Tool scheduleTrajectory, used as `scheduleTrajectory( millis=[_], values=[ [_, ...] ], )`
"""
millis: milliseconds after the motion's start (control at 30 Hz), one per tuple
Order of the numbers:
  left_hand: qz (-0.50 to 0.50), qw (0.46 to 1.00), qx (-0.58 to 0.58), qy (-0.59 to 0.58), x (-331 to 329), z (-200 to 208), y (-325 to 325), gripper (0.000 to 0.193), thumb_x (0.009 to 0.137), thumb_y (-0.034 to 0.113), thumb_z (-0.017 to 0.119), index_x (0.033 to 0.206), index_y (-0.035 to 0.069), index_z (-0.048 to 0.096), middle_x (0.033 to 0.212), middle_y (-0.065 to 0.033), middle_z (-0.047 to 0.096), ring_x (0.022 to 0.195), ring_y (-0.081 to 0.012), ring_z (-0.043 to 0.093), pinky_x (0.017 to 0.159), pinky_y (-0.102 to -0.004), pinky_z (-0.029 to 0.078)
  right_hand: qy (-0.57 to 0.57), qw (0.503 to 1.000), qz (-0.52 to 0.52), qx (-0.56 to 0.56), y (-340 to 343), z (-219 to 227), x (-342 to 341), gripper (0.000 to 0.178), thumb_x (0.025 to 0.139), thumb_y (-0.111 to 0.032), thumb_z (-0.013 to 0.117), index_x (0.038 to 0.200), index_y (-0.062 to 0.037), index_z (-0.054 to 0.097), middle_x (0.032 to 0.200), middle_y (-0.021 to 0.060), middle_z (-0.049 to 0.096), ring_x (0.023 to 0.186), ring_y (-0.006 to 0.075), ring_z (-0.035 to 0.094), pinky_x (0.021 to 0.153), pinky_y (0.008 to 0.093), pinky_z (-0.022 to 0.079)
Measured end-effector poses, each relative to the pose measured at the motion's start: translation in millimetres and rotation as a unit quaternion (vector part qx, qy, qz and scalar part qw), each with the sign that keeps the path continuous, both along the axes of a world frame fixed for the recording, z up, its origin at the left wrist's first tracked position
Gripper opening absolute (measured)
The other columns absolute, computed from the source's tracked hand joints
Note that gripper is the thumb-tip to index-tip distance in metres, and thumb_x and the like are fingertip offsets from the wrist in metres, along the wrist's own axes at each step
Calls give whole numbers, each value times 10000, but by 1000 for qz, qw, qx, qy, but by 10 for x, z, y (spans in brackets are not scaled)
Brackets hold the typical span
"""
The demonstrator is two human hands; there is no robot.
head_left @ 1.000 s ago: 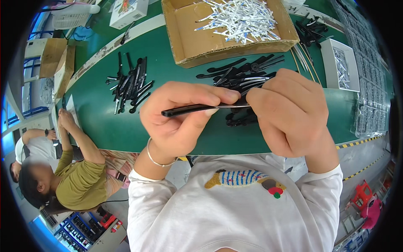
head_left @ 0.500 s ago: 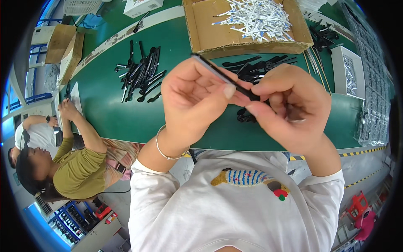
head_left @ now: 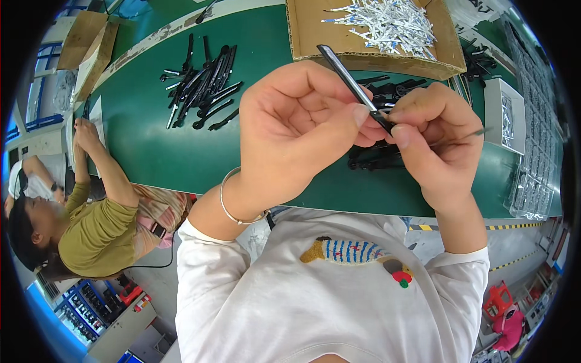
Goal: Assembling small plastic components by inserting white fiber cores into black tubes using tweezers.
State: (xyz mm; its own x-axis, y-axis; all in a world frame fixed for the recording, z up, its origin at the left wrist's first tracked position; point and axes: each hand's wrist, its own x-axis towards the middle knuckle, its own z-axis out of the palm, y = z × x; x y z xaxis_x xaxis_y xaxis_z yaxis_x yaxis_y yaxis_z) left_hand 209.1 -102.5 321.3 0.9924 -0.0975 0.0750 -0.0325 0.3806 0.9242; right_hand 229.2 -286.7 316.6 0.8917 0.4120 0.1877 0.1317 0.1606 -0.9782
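Between the thumb and fingers of my left hand (head_left: 290,130) is a slim black strip-shaped part (head_left: 347,75) with a glossy long face, tilted so its far end points up and left. The fingertips of my right hand (head_left: 445,151) pinch its near end. A thin, blurred grey sliver (head_left: 475,132) sticks out past my right palm; I cannot make out its kind. Behind my hands lie more black parts (head_left: 393,91) like it, partly hidden, and a few (head_left: 369,160) lie below my fingers.
A heap of black long-handled parts (head_left: 209,81) lies left on the green table (head_left: 169,142). Behind my hands stands a cardboard box (head_left: 308,30) of white strips. At right are a white box (head_left: 505,115) and stacked clear trays (head_left: 535,145). A co-worker (head_left: 97,236) sits at left.
The black strip now stands steeper, and my fingers have shifted along its near end. The grey sliver now shows beyond my right palm. The whole view has shifted slightly.
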Motion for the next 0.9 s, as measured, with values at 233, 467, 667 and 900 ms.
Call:
scheduleTrajectory(
  millis=[233, 467, 667, 900],
  values=[
    [-8, 1000, 3, -11, 13, -10, 0, 70, 855, -19, 538, 898, -72, 551, 839, -160, 645, 711, -246, 683, 623, -344, 602, -10, 1000, 0, -29, -14, 2, 8, 85, 780, 91, 576, 836, 34, 547, 787, 80, 548, 658, 109, 521, 590, 201, 442],
    [-15, 1000, 0, 27, 64, -21, 27, 84, 856, 8, 586, 891, -68, 586, 832, -152, 653, 701, -189, 672, 619, -289, 584, -24, 997, -35, -61, 46, 28, 8, 107, 755, 104, 621, 764, 12, 567, 647, -16, 543, 498, -4, 432, 414, 173, 291],
    [-139, 973, 167, 72, 50, -84, 78, 77, 836, -8, 615, 891, -46, 654, 806, -52, 650, 701, -77, 580, 641, -206, 476, -330, 901, -9, -280, -13, 79, 31, 392, 624, 85, 682, 1005, -5, 662, 823, 88, 548, 641, 199, 565, 518, 265, 448],
    [-154, 970, 117, 146, -262, -212, 251, 113, 830, 35, 617, 909, -37, 654, 762, -32, 631, 681, -72, 554, 610, -206, 443, -420, 865, 22, -274, 63, 20, 12, 196, 647, 11, 721, 817, -16, 629, 766, 89, 577, 610, 234, 567, 510, 302, 466]
  ],
)
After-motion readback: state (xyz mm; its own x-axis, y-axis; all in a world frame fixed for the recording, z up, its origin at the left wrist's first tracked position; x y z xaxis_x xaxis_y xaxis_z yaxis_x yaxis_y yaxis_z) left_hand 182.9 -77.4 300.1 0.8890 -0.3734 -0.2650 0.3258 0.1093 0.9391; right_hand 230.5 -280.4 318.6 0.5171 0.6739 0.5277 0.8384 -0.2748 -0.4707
